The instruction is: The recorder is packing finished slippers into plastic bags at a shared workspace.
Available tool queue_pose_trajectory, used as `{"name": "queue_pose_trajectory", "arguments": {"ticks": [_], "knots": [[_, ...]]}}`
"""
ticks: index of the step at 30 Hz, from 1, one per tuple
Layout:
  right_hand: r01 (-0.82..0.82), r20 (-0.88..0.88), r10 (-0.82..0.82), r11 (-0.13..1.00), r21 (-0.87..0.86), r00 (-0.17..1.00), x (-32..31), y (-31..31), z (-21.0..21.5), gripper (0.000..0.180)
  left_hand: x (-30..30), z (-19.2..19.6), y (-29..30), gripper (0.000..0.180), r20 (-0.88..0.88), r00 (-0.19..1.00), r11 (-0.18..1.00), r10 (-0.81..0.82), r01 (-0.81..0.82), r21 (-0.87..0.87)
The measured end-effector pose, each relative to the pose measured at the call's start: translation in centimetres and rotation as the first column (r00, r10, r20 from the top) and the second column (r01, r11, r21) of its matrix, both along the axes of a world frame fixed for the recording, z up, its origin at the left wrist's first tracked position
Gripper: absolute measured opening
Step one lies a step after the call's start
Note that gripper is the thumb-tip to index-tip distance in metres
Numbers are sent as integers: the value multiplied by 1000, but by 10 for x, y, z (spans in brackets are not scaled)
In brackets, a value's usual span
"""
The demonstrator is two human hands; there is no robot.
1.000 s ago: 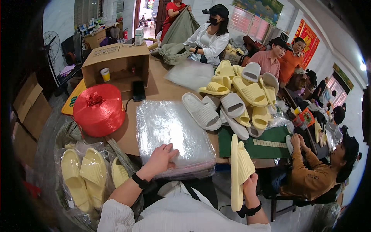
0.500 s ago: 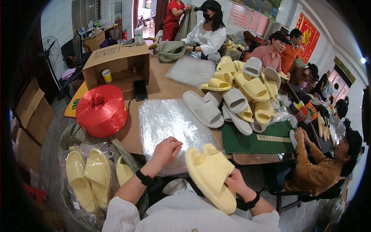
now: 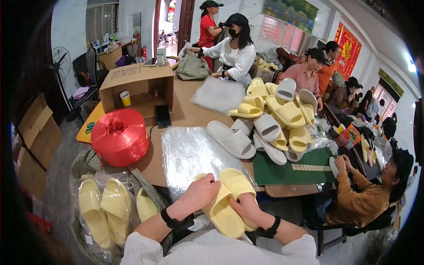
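Brown table (image 3: 183,106) is cluttered; two yellow slippers (image 3: 226,221) are held at its near edge, beside plastic sheets (image 3: 187,148); right hand (image 3: 247,206) closed on both; left hand (image 3: 199,195) curled over one far end, grip unclear; soles best kept aligned, straps unsquashed.

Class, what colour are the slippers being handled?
The slippers are pale yellow, shown best in the head view.

Left fingers (image 3: 209,187) bent near right fingers (image 3: 238,205), forearms (image 3: 153,228) angled inward.
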State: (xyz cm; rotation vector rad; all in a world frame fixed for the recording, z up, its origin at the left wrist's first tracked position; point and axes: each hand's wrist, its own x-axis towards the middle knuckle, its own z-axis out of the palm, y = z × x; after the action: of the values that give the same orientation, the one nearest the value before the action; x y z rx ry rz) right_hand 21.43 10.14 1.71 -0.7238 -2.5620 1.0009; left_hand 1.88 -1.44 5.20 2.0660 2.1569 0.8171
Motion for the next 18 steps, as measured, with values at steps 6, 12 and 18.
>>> {"name": "queue_pose_trajectory", "arguments": {"ticks": [6, 12, 18], "knots": [[-9, 30, 6, 996, 85, 1000, -51, 6, -15, 41, 0, 15, -10, 25, 11, 998, 997, -67, 67, 45], [-23, -55, 23, 1000, -9, 998, -122, 31, -20, 38, -8, 6, -16, 26, 104, 973, 973, -206, 193, 127], [-18, -210, 47, 990, 138, 977, -181, 37, -37, 35, -24, 22, -32, 29, 181, 970, 984, -159, 142, 105]]}}
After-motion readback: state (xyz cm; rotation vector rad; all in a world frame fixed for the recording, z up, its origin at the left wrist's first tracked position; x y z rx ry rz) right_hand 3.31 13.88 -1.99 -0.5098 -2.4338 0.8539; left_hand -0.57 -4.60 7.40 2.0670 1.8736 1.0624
